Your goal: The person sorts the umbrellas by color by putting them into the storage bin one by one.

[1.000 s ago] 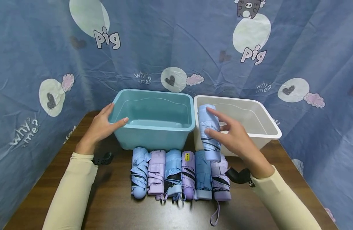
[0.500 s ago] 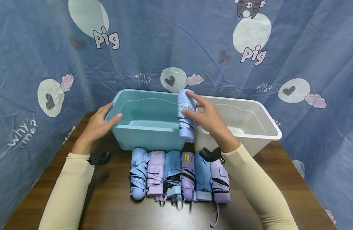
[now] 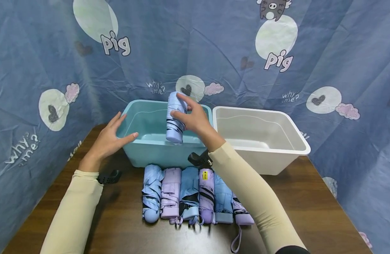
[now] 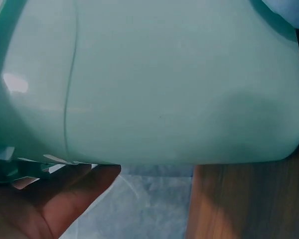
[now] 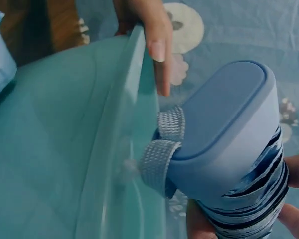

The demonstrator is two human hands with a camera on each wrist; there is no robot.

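Note:
My right hand [image 3: 179, 107] grips a folded light-blue umbrella [image 3: 173, 128] upright over the teal bin [image 3: 157, 141], its flat handle end pointing down. In the right wrist view the umbrella's handle [image 5: 224, 124] and grey strap [image 5: 162, 149] hang just beside the teal bin's rim [image 5: 134, 124]. My left hand [image 3: 126, 125] rests on the bin's near left corner, fingers straight along the outside and thumb [image 5: 157, 40] over the rim. The left wrist view shows only the bin's outer wall [image 4: 179, 89] and one finger [image 4: 74, 199] under its lip.
A white bin [image 3: 271, 162] stands right of the teal one with nothing visible inside. Several folded blue and lilac umbrellas [image 3: 182, 192] lie in a row on the brown table [image 3: 125, 225] in front of the bins. A blue printed curtain [image 3: 214, 42] closes off the back and sides.
My right hand has carried the light-blue umbrella leftward from over the white bin's near left corner to above the teal bin. The left hand has stayed on the teal bin's corner.

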